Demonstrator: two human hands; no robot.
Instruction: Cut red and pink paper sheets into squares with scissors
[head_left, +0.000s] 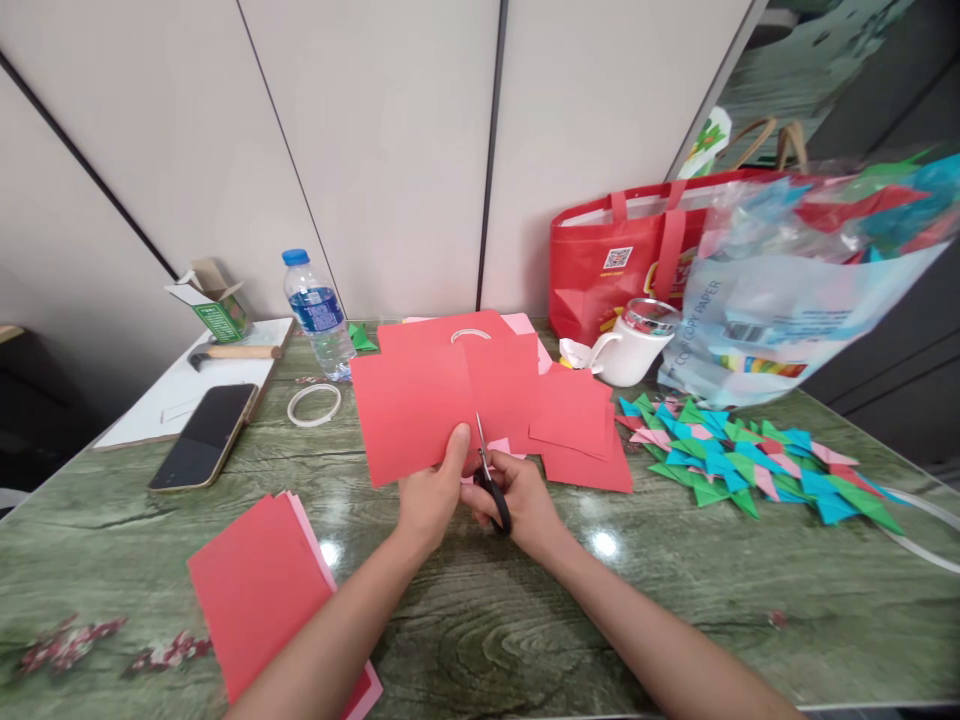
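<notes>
My left hand [433,495] pinches the lower edge of a large red paper sheet [420,400], holding it up off the green table [525,620]. My right hand [525,505] is closed round black-handled scissors [487,475], whose blades point up into the sheet's bottom edge near its middle fold. More red paper pieces [581,430] lie flat just right of the held sheet. A stack of red and pink sheets [262,590] lies near my left forearm.
A pile of folded green, blue and pink paper triangles [742,455] spreads at the right. Behind stand a white mug [634,345], a red tote bag [622,260], a plastic bag of paper [795,290], a water bottle [319,315], a tape ring [313,404] and a phone [204,435].
</notes>
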